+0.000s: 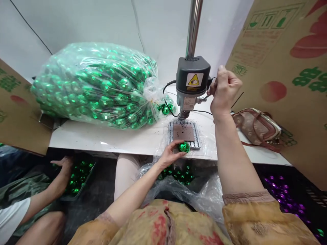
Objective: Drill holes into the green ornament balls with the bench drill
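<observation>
Between the thumb and fingers of my left hand is a shiny green faceted ball, at the front edge of the drill press base. My right hand is raised beside the black-topped drill press, its fingers closed round the feed handle. A brown square plate with a small hole lies on the base under the drill head. Dark specks are scattered over the plate. Below the table edge, more green balls rest in clear plastic sheeting at my lap.
A large tied clear bag of green balls lies on the white table. At right are a handbag and a cardboard box. Purple balls sit low right. A co-worker's hand is beside a bin at left.
</observation>
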Demonstrator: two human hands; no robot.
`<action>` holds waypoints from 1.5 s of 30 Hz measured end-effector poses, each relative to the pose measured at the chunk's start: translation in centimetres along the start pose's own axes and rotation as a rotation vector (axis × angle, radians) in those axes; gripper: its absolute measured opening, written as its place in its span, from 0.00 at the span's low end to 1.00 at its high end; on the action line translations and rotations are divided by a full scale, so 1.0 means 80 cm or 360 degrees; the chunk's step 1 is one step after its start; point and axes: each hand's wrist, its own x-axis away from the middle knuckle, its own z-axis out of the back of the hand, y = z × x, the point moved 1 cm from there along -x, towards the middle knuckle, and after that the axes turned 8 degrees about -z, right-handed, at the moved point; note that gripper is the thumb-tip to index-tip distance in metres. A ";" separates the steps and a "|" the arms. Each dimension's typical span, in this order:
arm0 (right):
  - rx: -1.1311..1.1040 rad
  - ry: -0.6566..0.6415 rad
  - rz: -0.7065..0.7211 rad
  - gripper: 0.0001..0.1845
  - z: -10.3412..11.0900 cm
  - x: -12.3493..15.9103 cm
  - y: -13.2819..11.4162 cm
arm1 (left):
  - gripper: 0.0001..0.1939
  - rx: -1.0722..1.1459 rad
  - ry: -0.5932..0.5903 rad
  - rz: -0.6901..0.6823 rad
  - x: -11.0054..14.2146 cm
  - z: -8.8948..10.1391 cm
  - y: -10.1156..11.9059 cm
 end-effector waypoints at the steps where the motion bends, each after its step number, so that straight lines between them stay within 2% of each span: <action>1: 0.0002 -0.0003 -0.0001 0.30 0.000 0.000 0.001 | 0.29 -0.0020 0.0003 0.0000 0.000 0.001 -0.001; 6: 0.0023 0.0001 -0.0003 0.31 0.000 -0.001 0.004 | 0.27 -0.0071 -0.0012 -0.0035 -0.002 0.004 0.003; 9: 0.0081 -0.0004 0.0009 0.30 0.001 -0.003 0.007 | 0.21 -0.0159 -0.0101 -0.0095 -0.003 0.004 0.012; 14: 0.0095 -0.0022 0.0026 0.31 0.002 -0.003 0.010 | 0.10 -0.0456 -0.0312 -0.0192 0.011 -0.003 0.021; 17: 0.0035 -0.0008 -0.0023 0.31 0.003 0.000 0.009 | 0.06 -0.0766 -0.0551 -0.0336 0.031 -0.006 0.021; 19: 0.0028 -0.0005 -0.0033 0.29 0.004 0.003 0.007 | 0.09 -0.0926 -0.0736 -0.0474 0.049 -0.004 0.021; 21: 0.0019 0.0003 -0.0020 0.28 0.005 0.006 0.004 | 0.16 -0.0989 -0.0878 -0.0504 0.067 0.001 0.022; 25: -0.0037 -0.0003 0.0011 0.27 0.006 0.011 -0.001 | 0.24 -0.0883 -0.1050 -0.0297 0.096 0.010 0.028; 27: -0.0064 0.0002 0.0016 0.27 0.006 0.013 -0.002 | 0.25 -0.0777 -0.1025 -0.0299 0.097 0.013 0.035; 29: -0.0088 0.0008 0.0020 0.26 0.006 0.016 -0.003 | 0.20 -0.0733 -0.0798 -0.0369 0.077 0.020 0.045; 31: -0.0096 0.0003 0.0027 0.27 0.006 0.018 -0.003 | 0.14 -0.0820 -0.0405 -0.0393 0.032 0.033 0.054; 32: -0.0095 0.0002 0.0032 0.27 0.006 0.019 -0.004 | 0.13 -0.0939 -0.0187 -0.0339 0.002 0.043 0.056; 34: -0.0091 0.0004 0.0038 0.28 0.006 0.021 -0.005 | 0.18 -0.1077 0.0074 -0.0218 -0.068 0.063 0.055; 35: -0.0086 0.0008 0.0032 0.28 0.006 0.022 -0.006 | 0.21 -0.1226 0.0205 -0.0012 -0.104 0.073 0.051; 38: -0.0069 0.0012 -0.0007 0.28 0.007 0.023 -0.006 | 0.25 -0.1333 0.0312 0.0191 -0.198 0.095 0.029; 40: -0.0058 0.0005 -0.0017 0.29 0.008 0.023 -0.006 | 0.24 -0.1346 0.0321 0.0260 -0.239 0.103 0.012; 42: -0.0042 -0.0007 -0.0023 0.30 0.008 0.023 -0.005 | 0.23 -0.1342 0.0307 0.0297 -0.262 0.106 -0.001; 45: -0.0002 -0.0013 -0.0047 0.30 0.009 0.024 -0.005 | 0.21 -0.1297 0.0253 0.0268 -0.274 0.111 -0.010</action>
